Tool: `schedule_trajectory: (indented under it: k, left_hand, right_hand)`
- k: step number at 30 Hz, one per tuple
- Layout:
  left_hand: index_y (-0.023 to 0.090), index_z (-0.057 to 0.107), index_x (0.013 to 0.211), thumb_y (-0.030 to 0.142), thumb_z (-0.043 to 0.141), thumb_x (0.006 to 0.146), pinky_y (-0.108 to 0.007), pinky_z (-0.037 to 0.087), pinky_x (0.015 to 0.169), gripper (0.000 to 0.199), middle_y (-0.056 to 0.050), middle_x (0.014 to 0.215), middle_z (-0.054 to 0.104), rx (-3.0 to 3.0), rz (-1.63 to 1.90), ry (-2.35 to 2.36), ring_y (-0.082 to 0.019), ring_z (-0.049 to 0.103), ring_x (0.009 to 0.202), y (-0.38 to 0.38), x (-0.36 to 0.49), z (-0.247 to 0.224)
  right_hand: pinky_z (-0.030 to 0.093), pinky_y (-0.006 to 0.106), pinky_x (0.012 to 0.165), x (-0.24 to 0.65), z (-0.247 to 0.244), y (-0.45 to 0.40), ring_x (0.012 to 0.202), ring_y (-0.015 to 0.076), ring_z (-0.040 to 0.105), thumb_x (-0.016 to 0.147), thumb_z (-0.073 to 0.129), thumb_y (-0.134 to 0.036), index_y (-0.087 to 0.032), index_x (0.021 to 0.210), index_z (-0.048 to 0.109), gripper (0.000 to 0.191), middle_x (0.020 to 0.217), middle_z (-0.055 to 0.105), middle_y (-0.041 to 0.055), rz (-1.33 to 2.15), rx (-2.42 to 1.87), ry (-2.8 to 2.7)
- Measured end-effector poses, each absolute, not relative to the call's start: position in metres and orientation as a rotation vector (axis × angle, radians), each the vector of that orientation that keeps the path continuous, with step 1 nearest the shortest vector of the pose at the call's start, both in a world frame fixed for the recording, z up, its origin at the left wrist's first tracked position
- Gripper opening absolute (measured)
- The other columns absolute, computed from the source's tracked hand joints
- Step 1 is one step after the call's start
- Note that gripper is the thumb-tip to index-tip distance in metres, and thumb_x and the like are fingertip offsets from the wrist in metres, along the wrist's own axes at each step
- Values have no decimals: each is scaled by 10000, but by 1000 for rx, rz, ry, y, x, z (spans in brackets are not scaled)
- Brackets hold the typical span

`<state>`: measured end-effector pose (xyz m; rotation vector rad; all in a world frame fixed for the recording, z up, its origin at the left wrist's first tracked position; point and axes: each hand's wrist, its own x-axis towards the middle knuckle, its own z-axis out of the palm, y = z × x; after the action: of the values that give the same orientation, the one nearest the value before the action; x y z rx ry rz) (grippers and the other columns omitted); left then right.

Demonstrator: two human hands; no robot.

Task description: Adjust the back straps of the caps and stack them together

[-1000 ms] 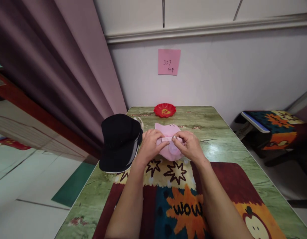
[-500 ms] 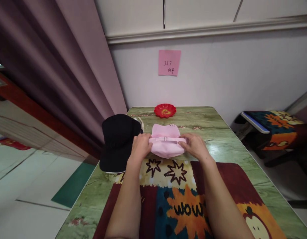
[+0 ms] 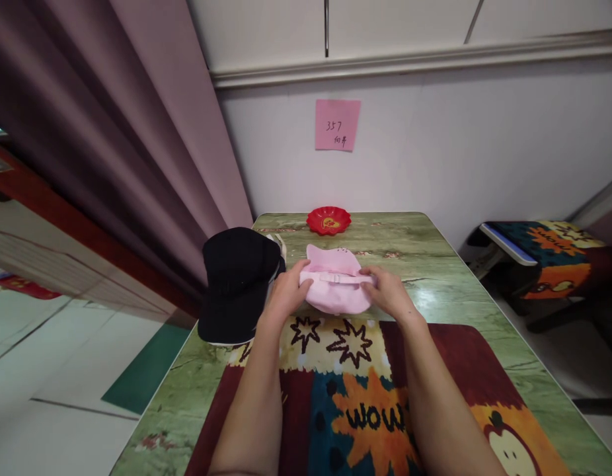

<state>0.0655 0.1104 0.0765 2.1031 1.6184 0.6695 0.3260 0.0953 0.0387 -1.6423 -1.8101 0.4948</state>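
From here I see 2 bare hands on 1 pink cap (image 3: pixel 337 296), which sits in the middle of the green surface (image 3: pixel 400 238), just beyond the patterned mat (image 3: pixel 449 357). The left hand (image 3: pixel 290 289) has its grip closed on the cap's left edge, and the right hand (image 3: pixel 386 289) grasps the right edge the same way. Between them, the strap (image 3: pixel 340 279) runs across the near part of the cap, and the brim (image 3: pixel 333 258) points away toward the wall (image 3: pixel 415 145). Just beside the left hand lies a black cap (image 3: pixel 236 281), its brim toward the person. Past the pink cap, near the far edge, is 1 red dish (image 3: pixel 328 221) with a scalloped rim. On the wall above it hangs a pink note (image 3: pixel 337 125) with "357" written on it.
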Motion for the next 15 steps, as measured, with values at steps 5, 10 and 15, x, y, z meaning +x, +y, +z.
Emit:
schedule_trajectory:
  k: [5, 10, 15]
  left_hand:
    - [202, 686, 1121, 284, 601, 829, -261, 449, 568, 315, -29, 817, 701, 1805, 941, 1406, -165, 608, 611, 108, 68, 82]
    - [152, 653, 1067, 360, 721, 777, -204, 401, 478, 363, 26, 647, 602, 1361, 1157, 1150, -95, 514, 482, 108, 61, 89]
    - [142, 665, 989, 302, 706, 732, -239, 533, 612, 305, -55, 919, 696, 1060, 1335, 879, -132, 632, 703, 103, 52, 103]
  right_hand:
    - [490, 355, 751, 329, 54, 91, 836, 242, 653, 831, 634, -397, -185, 925, 728, 251, 902, 732, 66, 630, -1541, -1644]
    - [546, 373, 777, 341, 73, 79, 897, 237, 681, 718, 794, -423, -202, 1225, 633, 576, 1087, 725, 90, 1166, -1211, -1568]
    - [556, 361, 840, 345, 84, 72, 913, 213, 694, 693, 823, -368, -205, 1090, 663, 458, 1023, 732, 65, 1330, -969, -1404]
